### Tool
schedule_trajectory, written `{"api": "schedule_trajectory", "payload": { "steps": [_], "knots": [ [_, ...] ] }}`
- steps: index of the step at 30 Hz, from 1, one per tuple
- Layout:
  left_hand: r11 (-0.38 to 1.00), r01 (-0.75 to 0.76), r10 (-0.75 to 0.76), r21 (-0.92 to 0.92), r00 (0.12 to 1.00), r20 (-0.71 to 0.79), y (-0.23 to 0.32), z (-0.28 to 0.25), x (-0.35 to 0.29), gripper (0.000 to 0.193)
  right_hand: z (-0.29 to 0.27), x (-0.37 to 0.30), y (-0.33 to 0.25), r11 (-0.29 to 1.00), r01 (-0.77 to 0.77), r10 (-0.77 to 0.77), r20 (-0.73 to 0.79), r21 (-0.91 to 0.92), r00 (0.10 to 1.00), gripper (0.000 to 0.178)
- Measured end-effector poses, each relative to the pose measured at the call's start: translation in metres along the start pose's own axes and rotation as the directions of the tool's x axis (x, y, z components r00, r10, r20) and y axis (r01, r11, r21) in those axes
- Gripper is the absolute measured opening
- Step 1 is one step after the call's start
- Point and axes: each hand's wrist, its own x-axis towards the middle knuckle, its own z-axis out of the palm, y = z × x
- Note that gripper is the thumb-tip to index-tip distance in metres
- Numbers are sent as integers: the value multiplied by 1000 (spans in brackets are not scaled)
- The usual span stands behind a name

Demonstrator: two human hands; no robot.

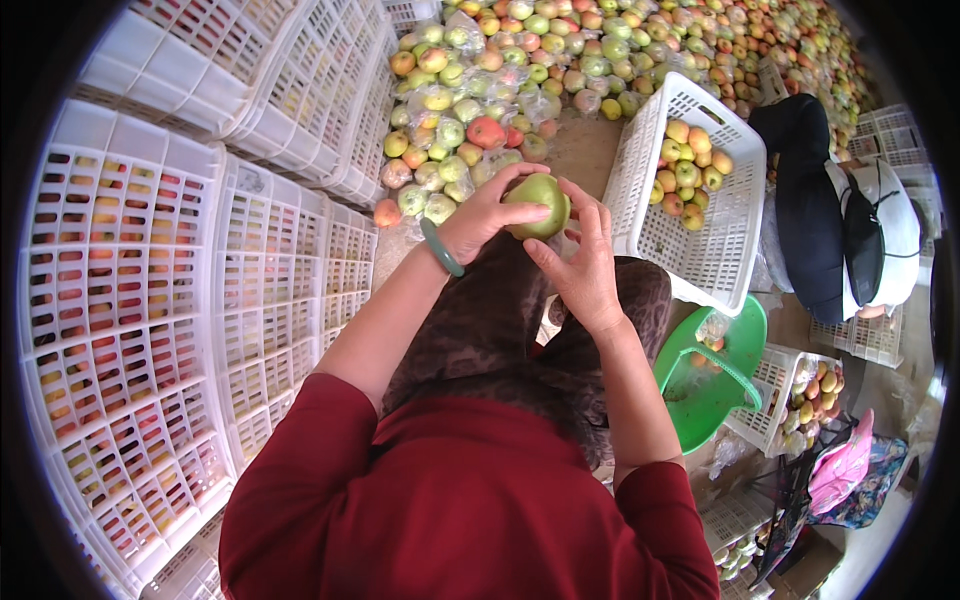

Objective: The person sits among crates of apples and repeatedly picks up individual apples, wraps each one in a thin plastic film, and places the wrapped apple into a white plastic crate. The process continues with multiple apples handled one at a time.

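A green apple point(540, 205) is held up over my lap between both hands. My left hand point(478, 224) is closed round its left side, the thumb laid across the front; a green bangle circles that wrist. On the other side, the curled fingers and thumb of my right hand point(590, 275) grip the apple's right edge and underside. Just beyond my hands lies a big heap of apples point(465, 110), red, yellow and green, several in clear plastic film. To the right stands a white plastic crate point(690, 255) with a small pile of yellow-red apples point(688, 170) inside.
Stacked white crates point(125, 300) full of apples wall off my left side. Near my right knee sits a green basket point(690, 410) with its handle up, beside another crate of apples point(815, 400). A person in a dark sleeve point(805, 210) is at the right.
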Motion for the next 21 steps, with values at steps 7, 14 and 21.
{"api": "schedule_trajectory", "payload": {
  "steps": [7, 14, 21],
  "knots": [
    [957, -85, 103, 278, 993, -50, -18, 49, 35, 61, -25, -1, 20, 994, -86, 94, -121, 72, 988, 79],
    [742, -112, 236, 661, 967, -101, -39, 88, 63, 73, -47, 4, 66, 997, -78, 79, -231, 13, 970, 76],
    [718, -188, 298, 671, 953, -51, -57, 109, 104, 83, -71, 18, 108, 987, -80, 38, -283, -139, 958, 68]
  ]
}}
